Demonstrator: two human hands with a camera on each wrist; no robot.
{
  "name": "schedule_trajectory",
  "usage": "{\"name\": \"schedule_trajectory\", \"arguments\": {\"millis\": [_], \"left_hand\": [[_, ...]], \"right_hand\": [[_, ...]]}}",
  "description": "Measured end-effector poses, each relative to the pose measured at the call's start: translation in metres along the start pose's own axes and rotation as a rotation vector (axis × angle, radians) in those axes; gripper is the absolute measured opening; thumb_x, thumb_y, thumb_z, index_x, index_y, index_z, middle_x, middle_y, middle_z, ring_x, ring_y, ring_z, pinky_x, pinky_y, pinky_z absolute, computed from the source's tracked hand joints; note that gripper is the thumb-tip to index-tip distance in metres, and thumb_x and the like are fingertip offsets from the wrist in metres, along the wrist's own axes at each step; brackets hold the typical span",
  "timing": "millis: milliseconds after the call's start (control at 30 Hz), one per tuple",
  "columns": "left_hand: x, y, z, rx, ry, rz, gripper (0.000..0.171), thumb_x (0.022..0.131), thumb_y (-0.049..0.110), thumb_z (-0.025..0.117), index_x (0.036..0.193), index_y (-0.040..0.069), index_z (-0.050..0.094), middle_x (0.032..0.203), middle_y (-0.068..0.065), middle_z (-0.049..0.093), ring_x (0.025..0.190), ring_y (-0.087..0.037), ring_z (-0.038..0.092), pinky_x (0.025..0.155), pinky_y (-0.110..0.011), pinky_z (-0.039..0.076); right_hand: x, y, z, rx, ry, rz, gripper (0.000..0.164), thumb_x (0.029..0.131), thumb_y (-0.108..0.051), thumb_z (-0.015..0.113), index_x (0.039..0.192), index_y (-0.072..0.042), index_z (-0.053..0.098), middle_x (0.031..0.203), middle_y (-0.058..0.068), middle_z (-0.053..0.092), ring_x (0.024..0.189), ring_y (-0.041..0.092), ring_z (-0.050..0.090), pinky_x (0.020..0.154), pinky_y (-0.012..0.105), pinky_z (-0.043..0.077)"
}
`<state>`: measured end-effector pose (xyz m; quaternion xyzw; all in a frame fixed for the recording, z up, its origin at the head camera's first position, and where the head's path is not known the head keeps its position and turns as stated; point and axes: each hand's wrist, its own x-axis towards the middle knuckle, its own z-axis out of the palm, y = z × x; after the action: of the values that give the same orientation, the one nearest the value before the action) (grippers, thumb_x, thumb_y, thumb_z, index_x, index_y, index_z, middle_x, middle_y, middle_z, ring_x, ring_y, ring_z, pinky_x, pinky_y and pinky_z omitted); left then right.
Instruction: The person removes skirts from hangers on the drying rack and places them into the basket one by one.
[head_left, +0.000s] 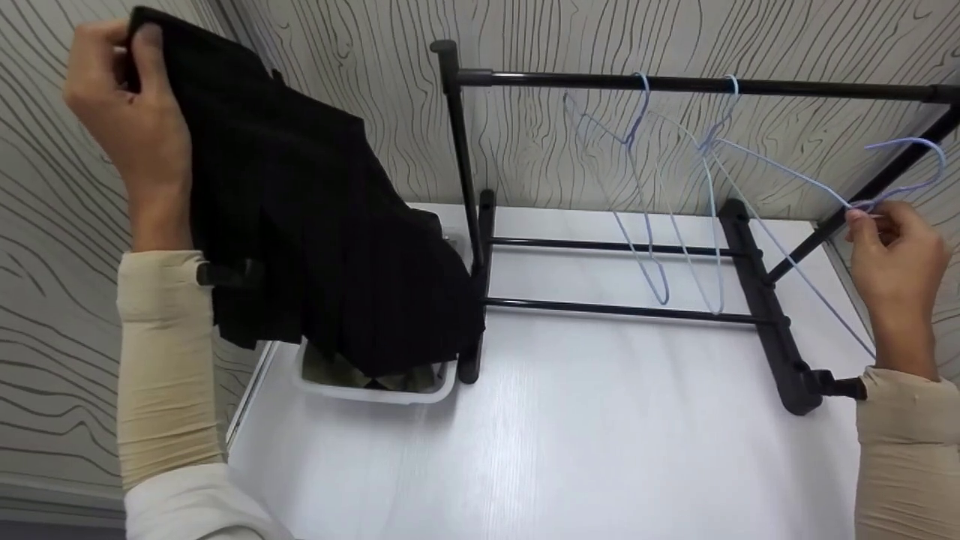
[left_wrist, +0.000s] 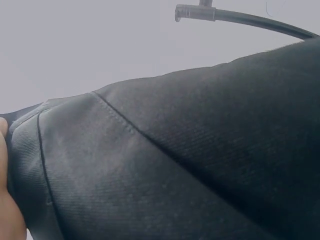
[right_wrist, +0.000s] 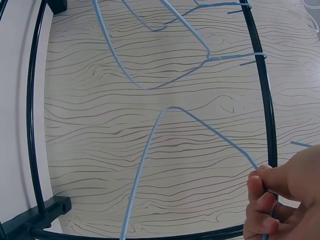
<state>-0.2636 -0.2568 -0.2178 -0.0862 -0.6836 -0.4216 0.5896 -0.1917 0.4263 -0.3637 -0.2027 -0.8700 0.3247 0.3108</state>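
My left hand [head_left: 135,112] pinches the top edge of a black garment [head_left: 315,225] between thumb and fingers. The cloth hangs down in folds, its lower part over a white bin. In the left wrist view, the garment [left_wrist: 150,150] shows a waistband and a slanted seam; I cannot tell whether it is trousers or a skirt. At the right, my right hand [head_left: 900,255] pinches a light blue wire hanger [head_left: 802,180] just below its hook, and the hook is clear of the rail. The hanger [right_wrist: 142,170] is bare in the right wrist view.
A black clothes rack [head_left: 555,79] stands on a white surface [head_left: 600,435] between my hands. Two more wire hangers [head_left: 646,105] hang from its rail. The white bin [head_left: 420,397] at the left holds green patterned cloth [head_left: 330,371]. Wood-grain patterned walls [head_left: 360,45] surround the space.
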Motion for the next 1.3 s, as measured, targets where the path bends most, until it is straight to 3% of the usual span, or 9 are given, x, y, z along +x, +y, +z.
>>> {"name": "schedule_trajectory", "arguments": {"millis": [133,300,400,600,733,900,1067,1200,1300], "left_hand": [[-0.008,0.004,0.006,-0.079,-0.004,0.0,0.009,0.094,0.017,0.066,0.087,0.013,0.07,0.081,0.01,0.058,0.071,-0.002,0.05,0.071,-0.018,0.038],[-0.022,-0.012,0.018,-0.075,-0.07,0.023,0.012,0.094,0.019,0.067,0.089,0.009,0.07,0.085,0.003,0.062,0.076,-0.002,0.052,0.076,-0.021,0.04],[-0.031,-0.022,0.025,-0.068,-0.109,0.04,0.014,0.095,0.021,0.066,0.09,0.008,0.07,0.087,0.008,0.062,0.079,-0.001,0.053,0.078,-0.022,0.041],[-0.049,-0.026,0.036,-0.067,-0.17,0.007,0.019,0.096,0.021,0.065,0.091,0.004,0.07,0.086,0.006,0.063,0.076,0.0,0.052,0.075,-0.021,0.04],[-0.06,-0.028,0.043,-0.089,-0.194,-0.004,0.023,0.096,0.02,0.065,0.091,-0.002,0.068,0.085,0.007,0.062,0.075,-0.002,0.052,0.074,-0.021,0.04],[-0.074,-0.03,0.05,-0.111,-0.229,-0.002,0.023,0.096,0.022,0.065,0.09,0.0,0.068,0.085,0.001,0.064,0.077,-0.005,0.054,0.075,-0.023,0.042],[-0.089,-0.035,0.056,-0.118,-0.264,0.004,0.024,0.096,0.022,0.064,0.091,0.0,0.068,0.086,-0.005,0.065,0.079,-0.008,0.056,0.077,-0.024,0.044],[-0.101,-0.033,0.059,-0.094,-0.291,-0.019,0.023,0.097,0.02,0.063,0.091,-0.002,0.067,0.086,-0.01,0.065,0.078,-0.011,0.055,0.076,-0.024,0.043],[-0.108,-0.022,0.061,-0.087,-0.301,-0.04,0.02,0.096,0.014,0.063,0.089,-0.005,0.066,0.085,-0.015,0.064,0.076,-0.014,0.054,0.075,-0.025,0.042]], "right_hand": [[0.0,-0.004,0.004,0.0,0.005,0.002,0.035,0.099,-0.032,0.053,0.113,-0.004,0.067,0.07,-0.035,0.043,0.066,-0.01,0.043,0.062,0.009,0.033],[-0.001,-0.011,0.01,-0.02,-0.034,0.008,0.04,0.102,-0.03,0.046,0.123,-0.002,0.064,0.079,-0.03,0.043,0.072,-0.009,0.044,0.067,0.009,0.036],[0.002,-0.015,0.012,-0.019,-0.045,0.007,0.04,0.103,-0.03,0.045,0.125,-0.003,0.064,0.08,-0.029,0.044,0.073,-0.01,0.045,0.067,0.007,0.036],[0.007,-0.022,0.015,0.021,-0.002,-0.039,0.037,0.101,-0.028,0.049,0.121,-0.001,0.066,0.077,-0.032,0.045,0.07,-0.015,0.047,0.065,0.004,0.038],[0.01,-0.026,0.016,0.039,-0.009,-0.014,0.036,0.102,-0.027,0.049,0.122,-0.003,0.066,0.078,-0.03,0.047,0.071,-0.014,0.048,0.066,0.004,0.039],[0.013,-0.03,0.016,0.072,-0.01,-0.002,0.032,0.102,-0.023,0.048,0.121,-0.004,0.066,0.081,-0.03,0.05,0.074,-0.015,0.05,0.069,0.006,0.039],[0.014,-0.034,0.017,0.039,-0.023,-0.006,0.033,0.102,-0.021,0.045,0.125,-0.007,0.064,0.086,-0.026,0.056,0.074,-0.015,0.049,0.066,0.008,0.038],[0.015,-0.037,0.017,0.033,-0.035,-0.003,0.034,0.102,-0.02,0.044,0.129,-0.009,0.061,0.086,-0.027,0.056,0.074,-0.012,0.048,0.064,0.007,0.038],[0.016,-0.039,0.018,0.042,-0.047,0.003,0.034,0.103,-0.021,0.043,0.132,-0.011,0.059,0.087,-0.027,0.055,0.073,-0.009,0.048,0.062,0.006,0.038]]}}
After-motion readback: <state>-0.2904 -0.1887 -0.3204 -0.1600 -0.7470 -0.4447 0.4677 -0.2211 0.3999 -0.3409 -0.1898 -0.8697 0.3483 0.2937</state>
